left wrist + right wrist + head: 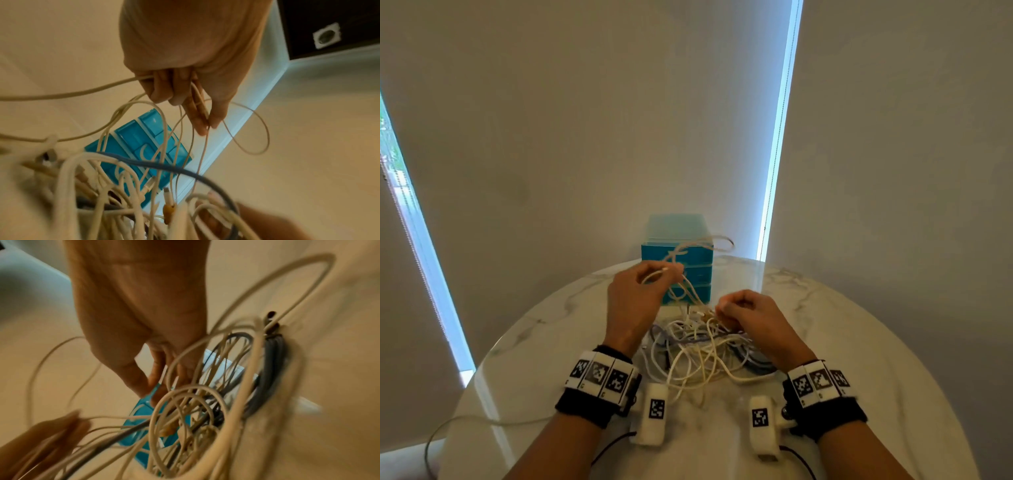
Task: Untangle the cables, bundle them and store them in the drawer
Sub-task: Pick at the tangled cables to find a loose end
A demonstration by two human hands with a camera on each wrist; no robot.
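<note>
A tangle of white, beige and blue-grey cables [705, 353] lies on the round marble table [859, 342] between my hands. My left hand [650, 277] is raised above the pile and pinches thin white cable strands [197, 100], which loop up in front of the blue drawer unit [677, 270]. My right hand [726, 310] is lower, at the pile's far right edge, fingers curled and pinching into the cables [185, 402]. The drawer unit [141, 154] stands behind the pile with its drawers closed.
The table's far edge runs just behind the drawer unit, with a wall and window blinds beyond. A thin cable [465, 425] hangs off the table's left front edge. Bare marble shows left and right of the pile.
</note>
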